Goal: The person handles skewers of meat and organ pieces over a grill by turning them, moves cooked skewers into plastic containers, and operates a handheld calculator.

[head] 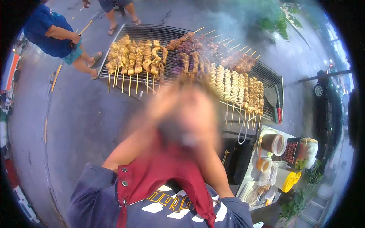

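Note:
Both my forearms rise from dark blue sleeves toward the camera. My left hand (161, 101) and my right hand (199, 111) are close together just below the lens and strongly blurred. A dark blurred shape lies between them; whether they hold anything is not visible. Beyond them stands a charcoal grill (174, 61) loaded with skewers. Golden meat skewers (138, 58) lie on its left part. Dark red glazed meat skewers (196, 42) smoke at the back. Pale coiled intestine skewers (227, 82) and browner coiled skewers (253, 94) line the front right.
A metal spatula (271, 99) and a red-handled tool (279, 109) rest at the grill's right end. Beside it, a side table (242, 196) bears a brown sauce tub (273, 144), a yellow-lidded container (285, 179) and a basket (292, 151). Two people stand beyond the grill's left end.

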`<action>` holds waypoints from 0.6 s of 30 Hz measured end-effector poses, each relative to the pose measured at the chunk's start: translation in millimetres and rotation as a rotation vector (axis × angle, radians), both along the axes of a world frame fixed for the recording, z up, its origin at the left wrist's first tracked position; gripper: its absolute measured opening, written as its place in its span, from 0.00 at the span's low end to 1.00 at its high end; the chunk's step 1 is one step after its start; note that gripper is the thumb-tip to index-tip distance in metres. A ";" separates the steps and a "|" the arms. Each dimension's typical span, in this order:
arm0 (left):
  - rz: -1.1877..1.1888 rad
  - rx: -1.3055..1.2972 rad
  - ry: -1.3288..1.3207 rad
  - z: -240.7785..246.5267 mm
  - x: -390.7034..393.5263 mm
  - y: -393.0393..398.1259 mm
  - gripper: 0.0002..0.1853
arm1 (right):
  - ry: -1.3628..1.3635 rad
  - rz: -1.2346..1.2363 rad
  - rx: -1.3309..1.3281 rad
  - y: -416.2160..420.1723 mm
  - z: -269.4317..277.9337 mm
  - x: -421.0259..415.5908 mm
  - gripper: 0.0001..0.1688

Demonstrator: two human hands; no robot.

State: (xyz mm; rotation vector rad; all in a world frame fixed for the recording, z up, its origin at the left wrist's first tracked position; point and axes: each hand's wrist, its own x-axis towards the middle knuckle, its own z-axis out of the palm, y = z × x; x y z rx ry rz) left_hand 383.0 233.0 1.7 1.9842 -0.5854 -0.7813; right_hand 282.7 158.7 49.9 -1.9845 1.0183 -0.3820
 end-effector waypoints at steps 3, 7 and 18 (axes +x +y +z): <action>0.002 -0.007 0.012 -3.0 -6.7 -13.1 0.09 | 0.046 0.011 -0.047 -7.3 -16.2 -6.1 0.10; -0.004 -0.009 0.027 -2.5 -9.1 -15.7 0.09 | 0.179 0.053 -0.098 -7.0 -1.0 -6.2 0.11; 0.097 -0.274 -0.142 -4.5 2.9 4.3 0.08 | 0.136 0.172 -0.324 13.2 17.8 5.4 0.13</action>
